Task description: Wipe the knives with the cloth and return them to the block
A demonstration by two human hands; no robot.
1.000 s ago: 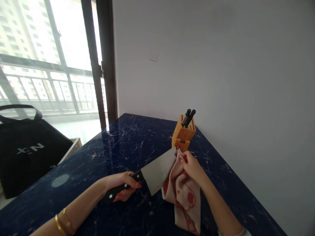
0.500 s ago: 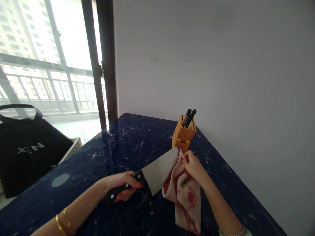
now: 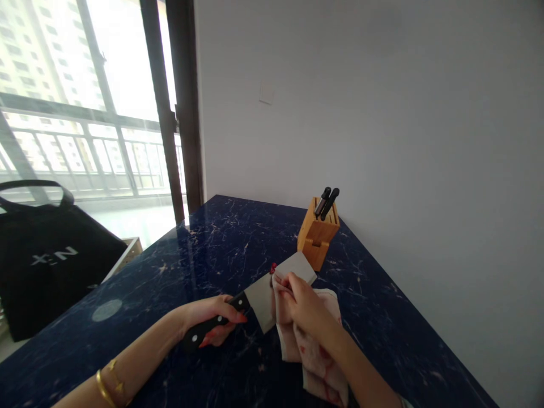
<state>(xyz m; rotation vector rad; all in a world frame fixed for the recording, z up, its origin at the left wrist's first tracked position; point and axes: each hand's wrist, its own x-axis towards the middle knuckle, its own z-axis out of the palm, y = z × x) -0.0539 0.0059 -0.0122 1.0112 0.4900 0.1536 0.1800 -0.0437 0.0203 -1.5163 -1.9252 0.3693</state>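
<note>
My left hand (image 3: 219,318) is closed around the black riveted handle of a cleaver (image 3: 260,296), whose broad blade points up and to the right above the table. A pinkish towel (image 3: 329,362) with red markings hangs from my right hand (image 3: 302,300), its fingers closed on the cloth. The bunched cloth lies over the middle of the blade, so part of the steel is hidden. Beyond the blade's tip stands a wooden knife block (image 3: 317,232) with two black-handled tools (image 3: 329,203) in its top.
The dark blue marble-patterned table (image 3: 212,243) narrows toward a pale wall (image 3: 361,113). A black bag (image 3: 51,260) stands off the table's left side, near a glass door. A round pale mark (image 3: 107,310) shows on the left of the tabletop.
My right hand has moved the towel left along the blade, from near its tip toward the middle. The left hand and the cleaver have stayed almost still.
</note>
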